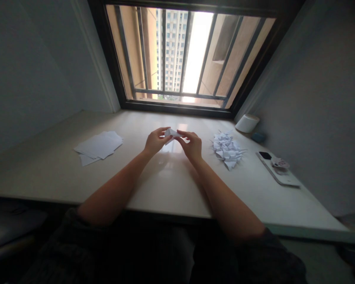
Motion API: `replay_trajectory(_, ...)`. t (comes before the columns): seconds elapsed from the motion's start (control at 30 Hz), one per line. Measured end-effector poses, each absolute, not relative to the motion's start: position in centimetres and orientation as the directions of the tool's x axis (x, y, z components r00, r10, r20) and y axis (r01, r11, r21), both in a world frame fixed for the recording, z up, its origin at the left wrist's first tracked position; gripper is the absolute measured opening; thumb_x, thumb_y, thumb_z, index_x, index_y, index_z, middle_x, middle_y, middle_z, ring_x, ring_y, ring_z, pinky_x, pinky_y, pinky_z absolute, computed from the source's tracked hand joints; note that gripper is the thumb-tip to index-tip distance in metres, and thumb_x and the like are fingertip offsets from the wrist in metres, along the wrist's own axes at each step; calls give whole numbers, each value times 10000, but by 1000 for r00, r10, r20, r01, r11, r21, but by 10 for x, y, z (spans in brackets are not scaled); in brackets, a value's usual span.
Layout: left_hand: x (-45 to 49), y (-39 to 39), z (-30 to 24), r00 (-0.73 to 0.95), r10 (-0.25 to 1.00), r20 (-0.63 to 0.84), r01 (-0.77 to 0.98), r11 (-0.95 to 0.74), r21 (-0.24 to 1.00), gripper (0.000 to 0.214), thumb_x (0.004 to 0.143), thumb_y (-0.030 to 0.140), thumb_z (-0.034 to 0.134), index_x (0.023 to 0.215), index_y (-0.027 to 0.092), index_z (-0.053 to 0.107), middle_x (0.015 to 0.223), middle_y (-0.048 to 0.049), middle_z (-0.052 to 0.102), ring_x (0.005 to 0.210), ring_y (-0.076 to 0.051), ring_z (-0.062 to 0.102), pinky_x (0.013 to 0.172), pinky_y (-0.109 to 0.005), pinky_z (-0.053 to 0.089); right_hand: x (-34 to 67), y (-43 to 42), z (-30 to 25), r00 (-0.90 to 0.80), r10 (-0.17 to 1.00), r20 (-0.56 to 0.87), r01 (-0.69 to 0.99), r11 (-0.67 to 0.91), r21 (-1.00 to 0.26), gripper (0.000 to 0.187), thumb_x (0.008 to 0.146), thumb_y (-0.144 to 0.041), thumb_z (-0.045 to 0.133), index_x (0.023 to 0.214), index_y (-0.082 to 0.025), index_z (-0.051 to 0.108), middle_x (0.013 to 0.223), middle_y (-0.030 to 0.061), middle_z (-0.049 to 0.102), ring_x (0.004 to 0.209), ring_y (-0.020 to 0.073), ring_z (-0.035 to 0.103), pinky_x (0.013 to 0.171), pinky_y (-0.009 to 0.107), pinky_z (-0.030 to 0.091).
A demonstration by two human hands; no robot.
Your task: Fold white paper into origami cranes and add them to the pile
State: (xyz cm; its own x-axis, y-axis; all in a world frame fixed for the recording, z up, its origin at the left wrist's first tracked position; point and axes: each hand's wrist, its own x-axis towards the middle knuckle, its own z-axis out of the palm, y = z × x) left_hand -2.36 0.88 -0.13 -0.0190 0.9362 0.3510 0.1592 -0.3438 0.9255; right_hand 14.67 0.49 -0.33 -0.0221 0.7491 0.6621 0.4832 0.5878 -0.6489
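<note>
Between my two hands is a small piece of folded white paper [172, 133], raised a little over the pale tabletop. My left hand [156, 141] pinches its left side between thumb and fingers. On the other side, my right hand [191, 144] grips the right end the same way. The fingers cover parts of the folds. A heap of folded white paper pieces [227, 150] lies to the right of my right hand. Off to the left, a loose stack of flat white paper sheets [100, 146] is spread on the table.
A barred window [177, 104] stands behind the table [165, 189]. Along the right wall are a white roll-shaped object [247, 123], a small bluish item [258, 137] and a white tray-like slab [286, 180] with small objects on it. The table's front edge runs below my forearms.
</note>
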Motion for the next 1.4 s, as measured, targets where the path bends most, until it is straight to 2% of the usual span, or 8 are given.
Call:
replay_trajectory(0.27,-21,6,1,-21,941,337,148,-331,932,509,657,372,769,1114,174,663,936,-86,714,793,-196,679,718,-325,547,147,4,-3,-8,740,673,481,593,-646,202,789,-331,685,978,-282,736,849,20,724,770,178,626,738,331,506)
replay_trajectory(0.5,-20,6,4,-5,940,342,93,-340,936,528,638,380,778,1108,163,674,984,-100,706,912,-224,654,763,-336,527,147,5,-5,11,733,680,477,594,-647,205,800,-340,670,980,-271,738,844,26,727,764,179,631,733,329,506)
replay_trajectory(1.03,-16,-3,14,-31,965,259,50,-258,965,420,657,275,717,1050,134,672,798,-41,695,701,-146,623,675,-269,476,146,3,-5,-12,693,721,488,633,-601,184,806,-311,671,967,-255,740,824,23,724,740,169,620,703,310,496)
replay_trajectory(1.23,-17,0,9,-48,973,226,47,-224,973,503,677,328,708,1133,122,668,949,-87,728,838,-199,657,772,-318,497,145,1,-3,-31,689,724,504,636,-584,172,811,-317,668,957,-260,740,823,21,723,747,169,623,716,313,500)
replay_trajectory(1.4,-18,4,1,-110,948,300,143,-284,948,594,661,404,750,1190,150,652,1025,-93,726,953,-242,656,844,-347,491,144,-1,-1,-35,681,731,508,643,-574,175,817,-316,664,962,-254,739,814,21,722,744,168,618,720,315,498)
